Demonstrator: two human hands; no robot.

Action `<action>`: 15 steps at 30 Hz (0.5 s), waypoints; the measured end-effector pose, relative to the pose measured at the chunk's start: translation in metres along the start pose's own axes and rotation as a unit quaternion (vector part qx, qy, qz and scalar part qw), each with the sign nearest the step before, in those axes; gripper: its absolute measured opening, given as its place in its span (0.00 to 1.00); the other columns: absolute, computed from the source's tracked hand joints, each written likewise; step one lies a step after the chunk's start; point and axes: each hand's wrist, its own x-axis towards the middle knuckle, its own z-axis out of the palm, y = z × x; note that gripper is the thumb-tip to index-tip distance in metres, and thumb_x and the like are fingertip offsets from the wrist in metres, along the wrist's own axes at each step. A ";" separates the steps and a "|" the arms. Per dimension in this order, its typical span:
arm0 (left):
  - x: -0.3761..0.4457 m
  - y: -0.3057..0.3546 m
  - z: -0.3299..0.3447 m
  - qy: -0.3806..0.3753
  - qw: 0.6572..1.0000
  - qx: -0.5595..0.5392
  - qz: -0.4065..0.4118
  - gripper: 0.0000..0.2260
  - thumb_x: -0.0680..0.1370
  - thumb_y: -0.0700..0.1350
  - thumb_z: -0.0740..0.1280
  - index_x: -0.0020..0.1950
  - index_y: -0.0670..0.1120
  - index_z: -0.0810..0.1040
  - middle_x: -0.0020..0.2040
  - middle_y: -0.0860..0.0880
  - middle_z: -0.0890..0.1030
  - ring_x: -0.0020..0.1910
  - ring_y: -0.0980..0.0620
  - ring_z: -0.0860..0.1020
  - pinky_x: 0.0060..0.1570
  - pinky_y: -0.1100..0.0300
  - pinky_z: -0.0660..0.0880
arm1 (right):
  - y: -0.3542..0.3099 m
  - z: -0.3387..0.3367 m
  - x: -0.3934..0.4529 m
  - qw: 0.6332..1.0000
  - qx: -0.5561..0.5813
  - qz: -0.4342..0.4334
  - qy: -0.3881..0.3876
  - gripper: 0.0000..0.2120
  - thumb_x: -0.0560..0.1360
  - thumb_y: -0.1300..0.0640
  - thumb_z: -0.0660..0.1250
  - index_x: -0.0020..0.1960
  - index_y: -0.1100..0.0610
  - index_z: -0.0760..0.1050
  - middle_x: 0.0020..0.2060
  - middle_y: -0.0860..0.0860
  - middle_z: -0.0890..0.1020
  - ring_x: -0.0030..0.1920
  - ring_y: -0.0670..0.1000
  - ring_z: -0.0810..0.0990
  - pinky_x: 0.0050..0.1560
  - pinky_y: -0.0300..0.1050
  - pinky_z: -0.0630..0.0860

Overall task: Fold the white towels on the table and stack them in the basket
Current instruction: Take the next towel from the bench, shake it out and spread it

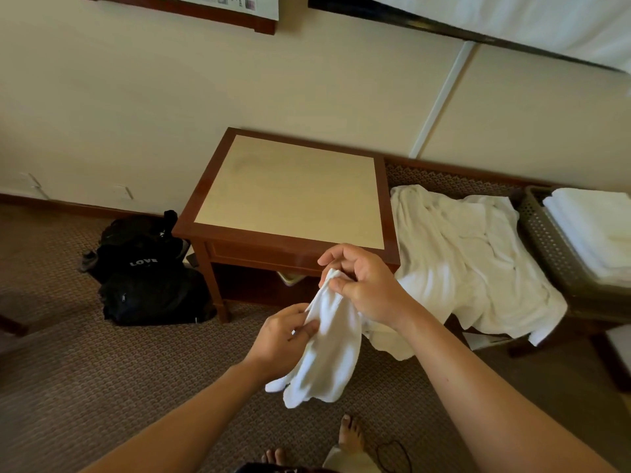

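Observation:
A small white towel [333, 353] hangs bunched in the air in front of the wooden table [293, 196]. My right hand [362, 285] pinches its top corner just below the table's front edge. My left hand [285, 336] pinches the towel's left edge lower down. A heap of crumpled white towels [467, 257] lies on the low bench to the right of the table. At the far right stands a brown perforated basket [543, 233] holding folded white towels [594, 227].
A black backpack [146, 271] lies on the patterned carpet left of the table. My bare feet [348, 438] and a black cord show at the bottom. The wall runs close behind the table and bench.

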 end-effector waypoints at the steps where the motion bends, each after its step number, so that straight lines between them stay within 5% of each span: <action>1: 0.000 0.000 0.001 0.007 1.000 0.000 -0.002 0.08 0.83 0.44 0.66 0.52 0.50 0.86 0.57 0.59 0.81 0.54 0.55 0.81 0.51 0.50 0.79 | -0.003 0.000 -0.002 1.000 -0.001 -0.005 -0.004 0.16 0.78 0.71 0.65 0.57 0.53 0.77 0.43 0.50 0.85 0.44 0.46 0.81 0.53 0.42 0.76; 8: 0.002 -0.031 -0.002 0.081 0.988 0.099 -0.084 0.15 0.78 0.66 0.62 0.49 0.61 0.85 0.51 0.65 0.81 0.58 0.54 0.74 0.59 0.46 0.73 | -0.014 -0.002 -0.012 0.999 0.042 -0.025 -0.001 0.17 0.76 0.74 0.65 0.57 0.55 0.77 0.43 0.57 0.86 0.44 0.49 0.82 0.51 0.43 0.75; 11: 0.002 -0.036 -0.003 0.050 0.988 0.065 -0.132 0.11 0.81 0.56 0.66 0.40 0.61 0.82 0.44 0.63 0.80 0.50 0.50 0.78 0.51 0.48 0.76 | -0.022 -0.008 -0.018 0.995 0.096 -0.039 0.000 0.16 0.77 0.75 0.65 0.56 0.56 0.76 0.42 0.57 0.86 0.42 0.50 0.81 0.47 0.40 0.76; 15: 0.001 -0.041 -0.003 0.012 0.979 0.065 -0.191 0.07 0.83 0.50 0.67 0.49 0.51 0.83 0.49 0.56 0.81 0.48 0.53 0.81 0.50 0.49 0.79 | -0.038 -0.019 -0.025 0.980 0.191 -0.051 0.017 0.14 0.77 0.76 0.64 0.55 0.60 0.75 0.41 0.60 0.84 0.37 0.47 0.81 0.35 0.34 0.75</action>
